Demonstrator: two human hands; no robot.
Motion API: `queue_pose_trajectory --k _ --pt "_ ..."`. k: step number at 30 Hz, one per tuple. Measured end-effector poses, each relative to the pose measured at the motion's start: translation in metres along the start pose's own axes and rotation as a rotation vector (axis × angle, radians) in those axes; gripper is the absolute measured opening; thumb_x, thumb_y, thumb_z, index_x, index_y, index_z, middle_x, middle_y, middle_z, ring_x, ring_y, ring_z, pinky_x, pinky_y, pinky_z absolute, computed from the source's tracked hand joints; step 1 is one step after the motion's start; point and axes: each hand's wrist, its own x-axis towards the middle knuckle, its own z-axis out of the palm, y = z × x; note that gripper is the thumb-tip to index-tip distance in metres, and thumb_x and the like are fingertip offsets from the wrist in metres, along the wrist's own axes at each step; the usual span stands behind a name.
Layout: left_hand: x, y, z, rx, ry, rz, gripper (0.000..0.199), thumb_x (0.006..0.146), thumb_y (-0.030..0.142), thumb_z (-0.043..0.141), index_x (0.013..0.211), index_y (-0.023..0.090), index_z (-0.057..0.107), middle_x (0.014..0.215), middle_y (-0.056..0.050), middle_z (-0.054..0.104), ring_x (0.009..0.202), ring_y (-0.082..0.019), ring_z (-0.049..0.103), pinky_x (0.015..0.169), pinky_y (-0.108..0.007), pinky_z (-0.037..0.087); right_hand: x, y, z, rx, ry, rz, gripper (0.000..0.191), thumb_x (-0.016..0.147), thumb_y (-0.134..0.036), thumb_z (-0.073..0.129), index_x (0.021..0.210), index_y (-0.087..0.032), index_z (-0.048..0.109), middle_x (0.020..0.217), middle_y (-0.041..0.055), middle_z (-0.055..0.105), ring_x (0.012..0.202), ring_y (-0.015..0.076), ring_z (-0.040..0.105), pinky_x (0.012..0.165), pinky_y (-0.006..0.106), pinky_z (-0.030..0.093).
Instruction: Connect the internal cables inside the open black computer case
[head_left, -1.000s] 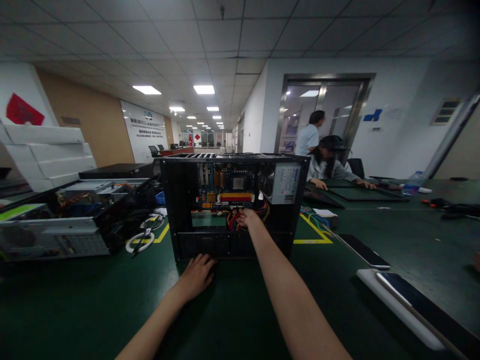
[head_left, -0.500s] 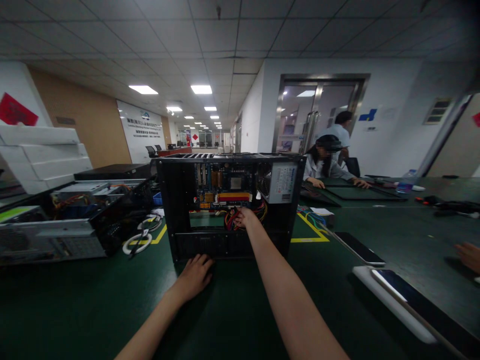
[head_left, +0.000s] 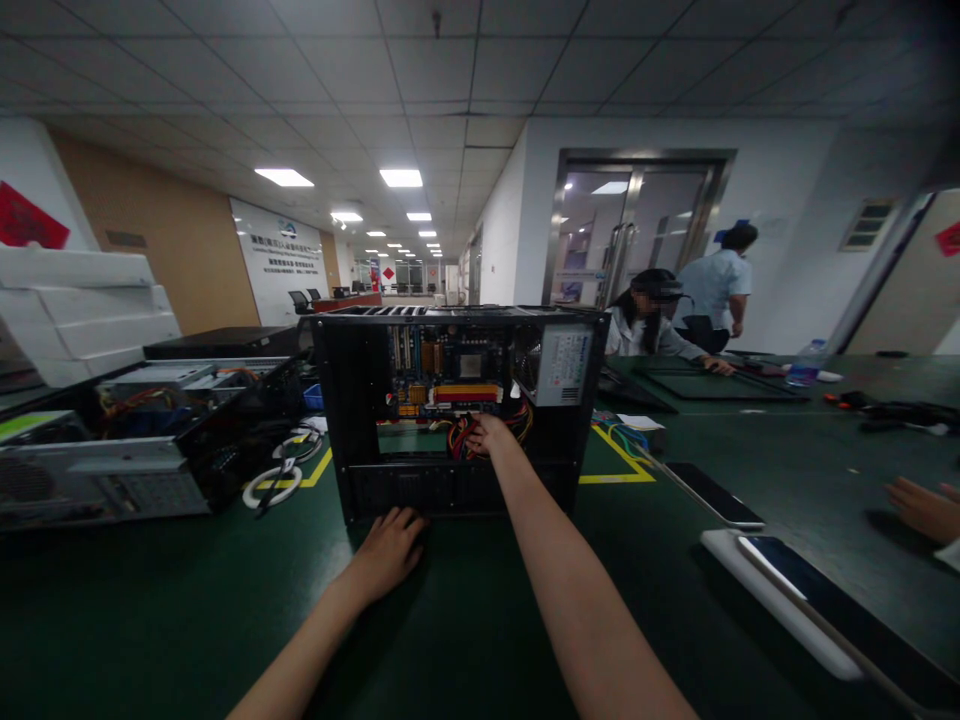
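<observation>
An opened black computer case (head_left: 420, 490) stands upright on the green table (head_left: 225, 600), its inside facing me. In it are a motherboard (head_left: 471, 366) with red and yellow slots and, at the upper right, a power supply (head_left: 566, 367). My right hand (head_left: 487, 434) reaches inside, its fingers closed around a bundle of coloured cables (head_left: 459, 438) below the board. Resting on the table against the case's lower front edge, my left hand (head_left: 390, 552) has its fingers spread and holds nothing.
Left: another opened case (head_left: 150, 480), white cables (head_left: 274, 487), white boxes (head_left: 90, 315). Right: phones (head_left: 712, 493), a white device (head_left: 780, 605), a bottle (head_left: 807, 362), another person's hand (head_left: 919, 510). Behind, one person sits at a black panel (head_left: 716, 384); another stands.
The standing person in the background has moved to the right. The other person's hand at the right edge has come further into view. My hands have barely moved.
</observation>
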Motion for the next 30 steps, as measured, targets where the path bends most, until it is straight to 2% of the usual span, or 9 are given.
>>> queue_pose_trajectory --k 7,21,30 --pt "0.0 -0.002 0.002 0.009 0.015 0.017 0.034 0.076 0.025 0.038 0.11 0.026 0.04 0.11 -0.004 0.043 0.104 -0.021 0.037 0.086 -0.038 0.031 0.0 0.001 0.0 -0.031 0.008 -0.014 0.013 0.077 -0.03 0.044 0.071 -0.018 0.045 0.061 -0.0011 0.047 0.06 0.0111 0.049 0.056 0.024 0.04" --pt "0.0 -0.002 0.002 -0.004 0.005 0.002 0.035 0.076 0.025 0.038 0.111 0.027 0.041 0.111 -0.004 0.043 0.104 -0.021 0.037 0.086 -0.038 0.031 -0.007 0.0 0.002 -0.025 0.009 -0.013 0.012 0.077 -0.025 0.041 0.068 -0.018 0.042 0.056 -0.0021 0.047 0.053 0.0095 0.048 0.052 0.022 0.04" --pt "0.001 -0.003 0.005 0.007 0.013 0.009 0.034 0.077 0.027 0.038 0.111 0.026 0.04 0.111 -0.004 0.042 0.104 -0.021 0.037 0.087 -0.038 0.031 -0.005 0.0 0.002 -0.109 0.036 -0.055 0.009 0.071 -0.026 0.045 0.075 -0.018 0.044 0.054 -0.0019 0.047 0.048 0.0113 0.049 0.049 0.024 0.04"
